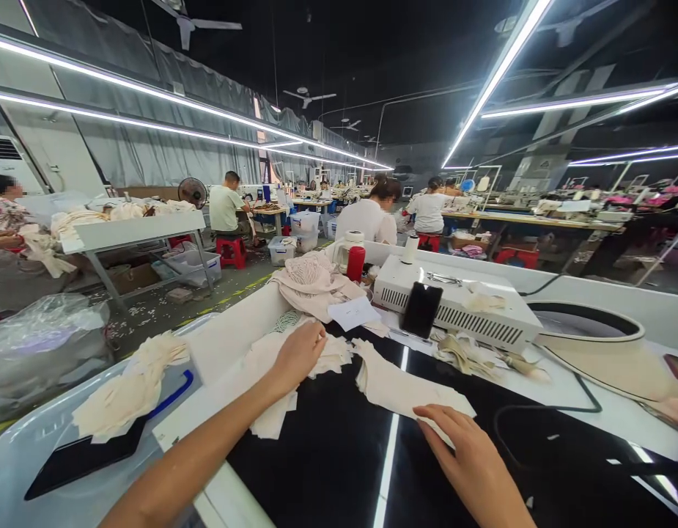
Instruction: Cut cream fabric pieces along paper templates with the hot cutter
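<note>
My left hand (pixel 301 350) is over a pile of cream fabric pieces (pixel 270 356) at the left of the black tabletop (pixel 328 455). Its fingers are curled together, and their undersides are hidden, so I cannot make out what they hold. On the black surface, a stack of cut cream fabric pieces (pixel 399 378) lies slanting toward the right. My right hand (pixel 470 451) is at the near right edge of this stack, its thumb and fingertips closed on the fabric.
Behind the stack are a phone (pixel 421 309), a white vented box (pixel 459 301), a red thread spool (pixel 355 262) and a white paper (pixel 354 313). A blue-grey tub (pixel 20 455) stands left, a round cream-rimmed bin (pixel 591 345) right. Another person's hand (pixel 676 411) shows at the right edge.
</note>
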`<state>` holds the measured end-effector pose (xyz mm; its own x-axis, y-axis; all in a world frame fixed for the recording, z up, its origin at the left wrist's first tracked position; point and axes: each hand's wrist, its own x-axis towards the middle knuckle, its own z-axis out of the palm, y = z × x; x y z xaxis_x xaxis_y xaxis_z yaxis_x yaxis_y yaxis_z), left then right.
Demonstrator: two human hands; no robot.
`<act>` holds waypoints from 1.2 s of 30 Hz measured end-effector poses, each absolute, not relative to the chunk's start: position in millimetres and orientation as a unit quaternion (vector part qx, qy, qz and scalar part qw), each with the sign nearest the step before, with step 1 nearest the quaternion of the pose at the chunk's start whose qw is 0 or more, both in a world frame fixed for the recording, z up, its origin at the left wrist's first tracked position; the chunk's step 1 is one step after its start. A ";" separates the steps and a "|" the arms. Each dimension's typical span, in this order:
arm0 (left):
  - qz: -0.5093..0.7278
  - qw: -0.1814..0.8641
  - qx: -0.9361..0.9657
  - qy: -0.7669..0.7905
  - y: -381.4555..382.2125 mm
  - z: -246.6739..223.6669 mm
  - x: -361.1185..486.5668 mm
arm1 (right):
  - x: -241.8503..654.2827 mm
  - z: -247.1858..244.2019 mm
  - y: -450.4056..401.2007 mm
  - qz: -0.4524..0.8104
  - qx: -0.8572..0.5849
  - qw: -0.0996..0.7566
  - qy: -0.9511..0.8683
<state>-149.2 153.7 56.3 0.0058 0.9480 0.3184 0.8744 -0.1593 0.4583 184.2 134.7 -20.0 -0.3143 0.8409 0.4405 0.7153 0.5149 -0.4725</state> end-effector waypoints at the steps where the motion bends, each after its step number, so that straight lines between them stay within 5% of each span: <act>1: 0.286 0.061 0.698 0.653 155.2 56.7 -163.6 | 180.7 -18.7 130.1 0.116 -0.480 0.332 -0.804; 16: 0.371 0.215 0.646 0.632 159.4 56.1 -204.3 | 140.0 9.9 74.8 0.305 -0.481 0.316 -0.758; 26: 0.414 0.462 0.609 0.494 87.9 92.5 -132.6 | 84.8 26.4 44.6 0.626 -0.432 0.413 -0.502; 36: 0.325 0.733 0.443 0.402 44.3 62.6 -96.5 | 90.5 16.1 31.9 0.680 -0.430 0.453 -0.384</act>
